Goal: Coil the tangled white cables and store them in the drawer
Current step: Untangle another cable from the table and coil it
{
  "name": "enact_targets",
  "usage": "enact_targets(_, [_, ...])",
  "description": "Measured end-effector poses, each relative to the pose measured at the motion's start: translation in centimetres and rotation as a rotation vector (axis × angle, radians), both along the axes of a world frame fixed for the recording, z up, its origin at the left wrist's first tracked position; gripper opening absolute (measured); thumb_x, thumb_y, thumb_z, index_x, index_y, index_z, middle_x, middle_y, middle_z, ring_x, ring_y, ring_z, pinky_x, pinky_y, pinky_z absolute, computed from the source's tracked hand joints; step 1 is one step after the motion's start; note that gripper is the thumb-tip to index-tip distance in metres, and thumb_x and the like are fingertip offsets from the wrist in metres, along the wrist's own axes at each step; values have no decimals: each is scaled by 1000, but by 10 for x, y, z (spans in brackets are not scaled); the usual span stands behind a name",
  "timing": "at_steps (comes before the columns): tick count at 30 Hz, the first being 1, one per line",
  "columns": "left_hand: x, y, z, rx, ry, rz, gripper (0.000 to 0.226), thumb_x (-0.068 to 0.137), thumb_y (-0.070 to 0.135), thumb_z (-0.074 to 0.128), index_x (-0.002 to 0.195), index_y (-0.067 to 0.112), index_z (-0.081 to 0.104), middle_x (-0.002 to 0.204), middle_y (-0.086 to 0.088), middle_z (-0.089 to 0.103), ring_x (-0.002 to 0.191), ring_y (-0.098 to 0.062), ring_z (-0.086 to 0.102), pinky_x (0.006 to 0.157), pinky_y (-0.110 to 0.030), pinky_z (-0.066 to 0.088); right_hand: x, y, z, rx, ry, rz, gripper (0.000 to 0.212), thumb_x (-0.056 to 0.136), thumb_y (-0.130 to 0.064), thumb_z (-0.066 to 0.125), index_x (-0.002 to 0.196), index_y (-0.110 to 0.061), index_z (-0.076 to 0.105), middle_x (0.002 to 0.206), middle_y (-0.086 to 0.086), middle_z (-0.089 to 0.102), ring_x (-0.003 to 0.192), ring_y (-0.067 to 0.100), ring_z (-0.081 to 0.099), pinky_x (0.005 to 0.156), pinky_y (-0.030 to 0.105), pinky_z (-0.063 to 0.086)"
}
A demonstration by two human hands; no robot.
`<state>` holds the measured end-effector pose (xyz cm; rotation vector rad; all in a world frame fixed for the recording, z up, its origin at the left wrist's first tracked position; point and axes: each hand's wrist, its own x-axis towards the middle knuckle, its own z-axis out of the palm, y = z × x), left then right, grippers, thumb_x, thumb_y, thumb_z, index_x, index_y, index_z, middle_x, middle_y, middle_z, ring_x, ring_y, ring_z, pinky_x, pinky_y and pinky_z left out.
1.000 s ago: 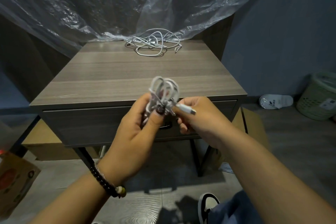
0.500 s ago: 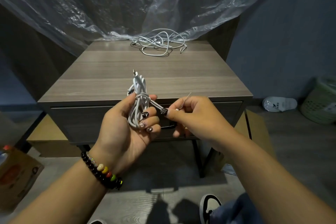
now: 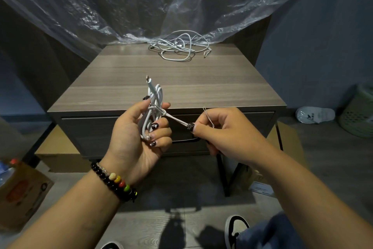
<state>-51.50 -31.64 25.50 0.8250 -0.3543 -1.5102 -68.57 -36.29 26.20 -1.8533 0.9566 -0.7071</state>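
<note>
At six o'clock, nearest the camera, a black-and-white shoe (image 3: 237, 228) and a blue trouser leg (image 3: 268, 234) stand on grey wood-grain floor (image 3: 181, 228). A cardboard box (image 3: 22, 194) sits at eight o'clock.

Above them both forearms reach in. The left hand (image 3: 133, 135), with a beaded bracelet (image 3: 115, 182) at the wrist, has its fingers (image 3: 159, 133) curled round a coiled white cable (image 3: 154, 111); the bundle stands roughly upright in the palm, one plug (image 3: 149, 81) sticking out at its twelve o'clock. A thin tie is wrapped round the bundle's middle and runs taut toward three o'clock, where the right hand (image 3: 226, 129) pinches it between thumb and forefinger, the other fingers folded in; a fine loop of wire sticks up above that hand.

Behind the hands is the closed drawer (image 3: 96, 133) of a grey wood-grain side table, its dark handle partly hidden by the fingers. The worktop (image 3: 181, 79) stretches toward twelve o'clock, and at its far edge lies the loose tangled white cables (image 3: 179, 46), well apart from the held bundle.

Clear plastic sheeting (image 3: 141, 0) drapes behind the table. Blue-grey wall (image 3: 323, 36) fills two o'clock; at three o'clock a white slipper (image 3: 314, 115) lies on the floor beside a pale green basket (image 3: 359, 115).
</note>
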Motion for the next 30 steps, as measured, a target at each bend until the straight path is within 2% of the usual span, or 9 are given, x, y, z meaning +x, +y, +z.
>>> enact_targets(4, [-1,-3,-3,23,-106,-49,28,84,34,48,90,9,58,58,2,32,40,-4,22,41,-17,12,-2,-1,-3,1,-99,6,6,89,-6,61,87,-6,67,53,-1,49,42,10,52,46,18,42])
enact_targets(7, [-3,-4,-6,27,-129,-131,29,80,37,49,88,10,56,58,1,32,39,-4,22,41,-18,11,-2,-2,-7,-33,-81,45,28,91,-3,58,114,-17,63,52,-3,49,45,11,52,52,24,46])
enact_targets(9, [-4,-3,-7,32,-157,-181,34,83,44,48,85,11,55,57,1,32,37,-5,22,41,-19,10,0,-1,-7,-61,-63,84,38,90,-1,56,122,-22,60,52,-4,47,45,10,50,52,27,46])
enact_targets(12, [-7,-2,-6,39,-214,-200,43,86,53,44,80,12,57,57,0,31,36,-4,21,41,-18,8,2,0,-7,-68,-73,112,42,88,3,54,121,-24,62,53,-3,43,45,10,44,51,31,44])
enact_targets(14, [-7,-2,-6,48,-218,-183,43,91,49,42,86,10,62,57,0,33,36,-4,21,41,-18,9,3,1,-7,-74,-54,113,40,88,3,53,117,-22,63,54,-2,41,47,10,41,53,34,41])
enact_targets(19, [-7,0,-6,36,-207,-186,31,92,36,37,91,10,54,56,-2,36,35,-6,22,39,-18,11,5,3,-8,-77,-31,104,36,86,1,54,111,-23,63,52,-6,40,48,9,39,54,40,42])
enact_targets(24, [-11,-2,-5,15,-282,-158,30,93,28,30,81,10,51,55,-5,39,34,-7,21,40,-19,10,7,3,-11,-94,-1,102,34,86,-1,55,110,-24,60,51,-9,42,50,8,40,55,33,40])
enact_targets(30, [-12,-1,-6,-13,-388,-112,30,96,24,26,90,6,50,64,-9,50,36,-7,22,40,-19,13,8,2,-13,-103,13,97,32,85,-2,55,108,-24,59,50,-9,43,50,4,40,53,20,36])
